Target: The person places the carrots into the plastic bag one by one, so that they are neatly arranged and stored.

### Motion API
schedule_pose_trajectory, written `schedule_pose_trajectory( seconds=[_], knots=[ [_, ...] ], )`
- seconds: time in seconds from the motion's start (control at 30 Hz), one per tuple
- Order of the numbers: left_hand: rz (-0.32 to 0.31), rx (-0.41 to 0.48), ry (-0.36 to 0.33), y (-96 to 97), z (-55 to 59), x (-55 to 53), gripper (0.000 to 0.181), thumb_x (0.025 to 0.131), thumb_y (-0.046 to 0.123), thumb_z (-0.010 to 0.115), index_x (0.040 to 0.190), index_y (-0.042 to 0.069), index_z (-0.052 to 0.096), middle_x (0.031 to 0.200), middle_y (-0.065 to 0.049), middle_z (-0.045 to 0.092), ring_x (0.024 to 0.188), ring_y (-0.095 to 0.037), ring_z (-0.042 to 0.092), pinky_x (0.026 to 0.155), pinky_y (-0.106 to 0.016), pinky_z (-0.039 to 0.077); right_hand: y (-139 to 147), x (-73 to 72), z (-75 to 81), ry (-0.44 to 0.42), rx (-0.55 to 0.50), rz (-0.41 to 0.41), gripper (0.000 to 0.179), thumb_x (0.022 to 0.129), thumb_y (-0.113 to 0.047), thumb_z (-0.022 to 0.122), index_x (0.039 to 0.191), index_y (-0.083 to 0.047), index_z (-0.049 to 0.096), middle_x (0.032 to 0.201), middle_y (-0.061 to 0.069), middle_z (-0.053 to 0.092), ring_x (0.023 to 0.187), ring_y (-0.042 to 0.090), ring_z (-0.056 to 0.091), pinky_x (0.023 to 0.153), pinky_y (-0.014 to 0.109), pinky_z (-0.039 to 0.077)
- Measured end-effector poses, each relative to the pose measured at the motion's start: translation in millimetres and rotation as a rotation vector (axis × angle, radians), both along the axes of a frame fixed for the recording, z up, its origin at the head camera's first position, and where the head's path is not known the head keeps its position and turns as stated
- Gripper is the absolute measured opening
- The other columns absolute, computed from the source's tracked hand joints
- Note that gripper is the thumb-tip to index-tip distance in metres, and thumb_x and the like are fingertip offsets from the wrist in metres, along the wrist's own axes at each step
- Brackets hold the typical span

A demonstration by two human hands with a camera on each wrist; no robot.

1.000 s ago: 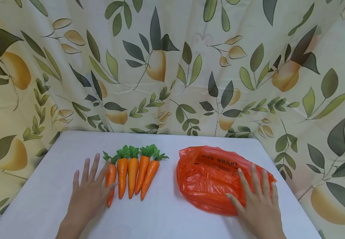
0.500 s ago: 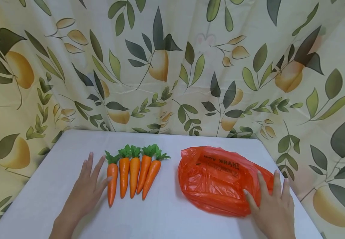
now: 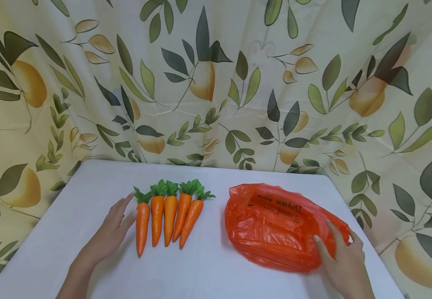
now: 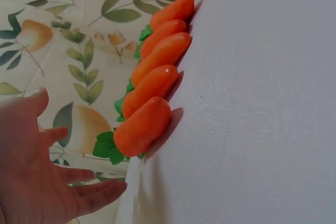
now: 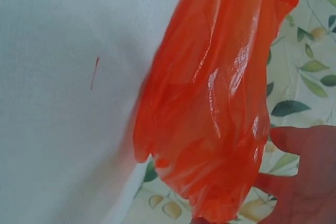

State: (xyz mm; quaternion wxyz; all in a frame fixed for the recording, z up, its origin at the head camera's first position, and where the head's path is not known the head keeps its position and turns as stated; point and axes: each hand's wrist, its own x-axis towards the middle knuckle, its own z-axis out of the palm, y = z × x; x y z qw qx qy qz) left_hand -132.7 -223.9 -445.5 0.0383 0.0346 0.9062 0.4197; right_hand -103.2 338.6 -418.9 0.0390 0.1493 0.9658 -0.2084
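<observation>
Several orange carrots with green leafy tops lie side by side on the table, the leftmost carrot (image 3: 142, 228) nearest my left hand (image 3: 113, 228). That hand hovers just left of it, fingers extended and thumb apart, holding nothing. In the left wrist view the carrots (image 4: 142, 127) run in a slanted row beyond my spread fingers (image 4: 97, 195). A crumpled red plastic bag (image 3: 272, 224), printed "THANK YOU" in reverse, lies at the right. My right hand (image 3: 344, 257) is at its right end, thumb and fingers loosely bent over the plastic. In the right wrist view, the bag (image 5: 210, 93) partly hides the fingers.
A white-covered table (image 3: 201, 274) bears everything, its back edge against a curtain (image 3: 216, 83) printed with fruit and leaves. A stretch of white cloth separates the carrots from the bag. A thin red mark (image 5: 95, 73) shows on the cloth in the right wrist view.
My left hand has drawn left off the leftmost carrot and turned onto its side. My right hand has slid right across the bag to its right end, its fingers bending more.
</observation>
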Motion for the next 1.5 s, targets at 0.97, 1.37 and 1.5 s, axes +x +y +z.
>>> schedule_pose_trajectory(
  seconds=[0.97, 1.37, 1.5],
  knots=[
    [0.007, 0.281, -0.191, -9.2, -27.4, -23.2, 0.073, 0.092, 0.024, 0.080, 0.157, 0.021, 0.046, 0.156, -0.018, 0.037, 0.126, -0.042, 0.049, 0.089, -0.048, 0.054, 24.5, -27.9, -22.0, -0.030, -0.499, 0.042, 0.073, 0.108, -0.040, 0.054, 0.166, -0.015, 0.018, 0.161, 0.032, 0.008, 0.142, 0.055, 0.018, 0.103, 0.066, 0.043],
    [-0.022, 0.255, -0.128, -1.7, -33.3, -34.0, 0.075, 0.088, 0.013, 0.084, 0.153, 0.015, 0.049, 0.149, -0.018, 0.047, 0.120, -0.038, 0.053, 0.088, -0.043, 0.053, 37.5, -21.6, -41.2, 0.098, -0.676, 0.048, 0.063, 0.111, -0.043, 0.043, 0.166, -0.022, 0.022, 0.168, 0.018, 0.015, 0.141, 0.039, 0.025, 0.085, 0.010, 0.047],
    [0.005, 0.226, -0.146, 0.8, -33.4, -31.5, 0.075, 0.086, 0.012, 0.085, 0.152, 0.015, 0.050, 0.142, -0.017, 0.052, 0.116, -0.034, 0.056, 0.088, -0.043, 0.054, 37.0, -21.7, -40.6, 0.021, -0.680, 0.074, 0.066, 0.110, -0.042, 0.047, 0.166, -0.018, 0.021, 0.167, 0.021, 0.015, 0.137, 0.041, 0.032, 0.085, 0.018, 0.051]
  ],
)
